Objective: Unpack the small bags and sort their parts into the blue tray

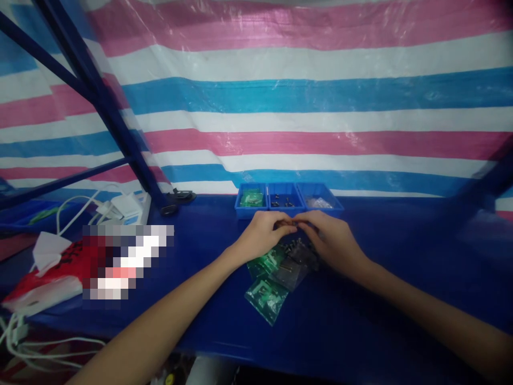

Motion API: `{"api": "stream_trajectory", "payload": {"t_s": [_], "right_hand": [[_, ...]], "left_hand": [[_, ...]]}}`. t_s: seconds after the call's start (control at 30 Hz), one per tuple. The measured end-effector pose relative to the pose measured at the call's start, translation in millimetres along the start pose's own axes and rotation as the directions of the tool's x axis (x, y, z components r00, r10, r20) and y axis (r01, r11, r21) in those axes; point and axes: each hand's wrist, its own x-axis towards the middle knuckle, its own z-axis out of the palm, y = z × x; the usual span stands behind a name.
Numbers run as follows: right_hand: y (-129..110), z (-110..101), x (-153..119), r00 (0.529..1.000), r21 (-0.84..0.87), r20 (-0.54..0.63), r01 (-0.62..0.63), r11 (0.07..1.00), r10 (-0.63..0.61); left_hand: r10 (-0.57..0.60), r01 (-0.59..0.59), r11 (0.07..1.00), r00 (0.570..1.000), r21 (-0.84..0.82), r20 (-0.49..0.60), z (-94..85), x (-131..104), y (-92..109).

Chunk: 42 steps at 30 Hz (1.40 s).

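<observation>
My left hand (262, 232) and my right hand (334, 238) meet over the blue table, their fingertips closed close together. What they pinch, if anything, is too small and dark to make out. Just below them lies a pile of small clear bags: a green bag (270, 260) by my left hand, a greyish bag (292, 274) with a brass-coloured piece in it, and loose screws (292, 246) near my right fingers. Closer to me, a clear bag with green and white parts (266, 298) lies flat on the table.
Behind my hands stand three joined blue bins: one with green bags (251, 199), one with small metal screws (284, 202), one with clear bags (319, 203). At left are a red tissue pack (60, 267), a power strip with white cables (132, 209) and a blue metal frame (116, 139).
</observation>
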Motion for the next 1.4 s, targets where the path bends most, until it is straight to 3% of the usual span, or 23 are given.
{"api": "stream_trajectory", "payload": {"t_s": [0.27, 0.37, 0.57, 0.7, 0.87, 1.0, 1.4], "right_hand": [[6.4, 0.7, -1.3, 0.997, -0.002, 0.076, 0.005, 1.000, -0.004], [6.8, -1.6, 1.5, 0.995, -0.033, 0.097, 0.038, 0.999, -0.035], [29.5, 1.2, 44.2, 0.997, -0.234, 0.037, 0.069, 0.970, -0.062], [41.0, 9.9, 68.6, 0.998, -0.295, 0.050, 0.042, 0.955, -0.029], [13.0, 4.9, 42.7, 0.981, -0.274, 0.162, 0.145, 0.951, -0.104], [-8.6, 0.4, 14.0, 0.956, -0.243, 0.264, 0.198, 0.950, -0.132], [1.0, 12.2, -4.3, 0.956, -0.166, 0.292, 0.091, 0.982, -0.039]], "left_hand": [[-0.014, 0.010, 0.999, 0.994, 0.033, 0.107, -2.0, -0.5, -1.1], [-0.013, 0.004, 0.995, 0.996, 0.097, 0.086, -3.8, 0.2, -1.3], [0.027, 0.011, 0.916, 0.996, 0.400, -0.090, -13.9, -1.4, -6.5], [0.029, -0.005, 0.862, 0.999, 0.506, -0.040, -18.6, -2.6, -13.3], [-0.011, -0.026, 0.848, 0.998, 0.530, 0.067, -17.9, -1.9, -14.5], [0.017, -0.052, 0.837, 0.997, 0.545, 0.069, -13.6, -2.8, -16.8], [-0.039, -0.026, 0.858, 0.993, 0.514, 0.114, -8.8, -2.7, -24.7]]}}
